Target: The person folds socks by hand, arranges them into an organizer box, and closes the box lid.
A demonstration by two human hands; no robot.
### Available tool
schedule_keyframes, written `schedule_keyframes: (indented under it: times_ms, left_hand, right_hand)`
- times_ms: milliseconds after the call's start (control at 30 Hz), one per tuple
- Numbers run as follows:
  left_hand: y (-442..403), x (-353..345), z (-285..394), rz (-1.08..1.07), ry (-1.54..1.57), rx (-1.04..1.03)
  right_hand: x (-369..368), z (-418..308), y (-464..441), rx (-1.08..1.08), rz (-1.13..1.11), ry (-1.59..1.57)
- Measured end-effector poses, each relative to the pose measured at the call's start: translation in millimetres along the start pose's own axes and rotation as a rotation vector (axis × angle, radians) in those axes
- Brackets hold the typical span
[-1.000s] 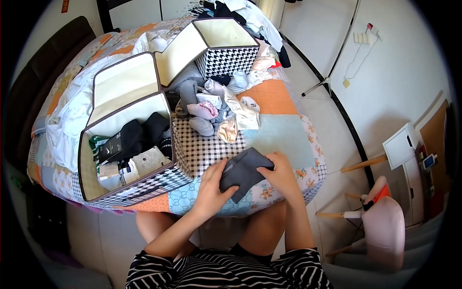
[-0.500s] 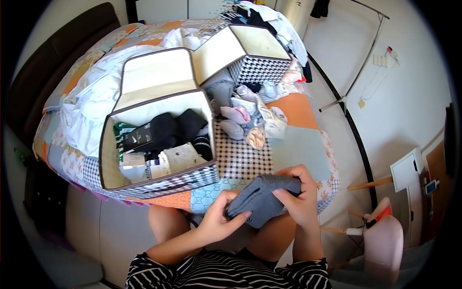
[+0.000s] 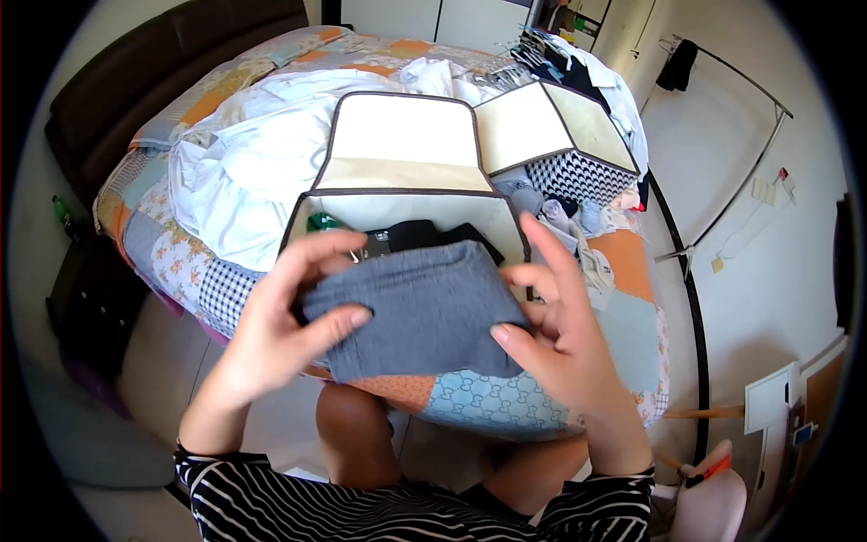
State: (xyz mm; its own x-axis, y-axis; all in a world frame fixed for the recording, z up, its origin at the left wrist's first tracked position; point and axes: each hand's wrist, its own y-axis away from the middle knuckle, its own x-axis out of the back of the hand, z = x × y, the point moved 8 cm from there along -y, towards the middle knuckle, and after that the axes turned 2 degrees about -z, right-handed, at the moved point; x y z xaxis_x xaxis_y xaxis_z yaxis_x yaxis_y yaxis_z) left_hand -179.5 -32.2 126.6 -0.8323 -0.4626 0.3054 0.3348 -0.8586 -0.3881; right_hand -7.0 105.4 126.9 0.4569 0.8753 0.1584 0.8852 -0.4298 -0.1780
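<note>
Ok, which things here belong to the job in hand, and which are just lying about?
In the job:
- folded grey cloth, between the left hand and right hand
- likely the open box just beyond it

Lying about, seemingly:
- white sheet on the bed
- chair at lower right
- dark bedside cabinet

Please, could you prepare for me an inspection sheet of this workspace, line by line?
Surface: bed with patchwork cover.
Things in use: folded gray garment, held up; cream-lined storage box, lid open, black clothing inside.
Clutter: white fabric spread on the bed; houndstooth storage box, open; small clothes beside it.
Hands: left hand and right hand hold the garment's opposite ends.
Cables: thin cord on the wall.
Surroundings: pink chair, brown headboard.
</note>
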Motion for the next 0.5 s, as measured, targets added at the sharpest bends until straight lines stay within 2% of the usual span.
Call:
schedule_keyframes:
  times_ms: [67, 100, 233, 333, 467, 500]
  left_hand:
    - [-17, 18, -14, -0.001, -0.055, 0.024]
    - [-26, 23, -16, 0.002, -0.050, 0.073]
    - [-51, 39, -47, -0.044, -0.222, 0.113]
    - [-61, 44, -63, -0.041, -0.372, 0.217]
    - [-59, 34, -43, 0.024, -0.688, -0.112]
    - [-55, 32, -37, 0.067, -0.735, -0.172]
  right_hand:
    - [-13, 4, -26, -0.038, -0.104, -0.021]
    - [-17, 5, -37, -0.095, -0.155, 0.084]
    - [-29, 36, -82, 0.040, -0.314, 0.289]
    - [-30, 52, -101, -0.060, -0.306, 0.377]
    - [-23, 55, -113, -0.086, -0.234, 0.718]
    - [-24, 49, -113, 0.007, -0.209, 0.879]
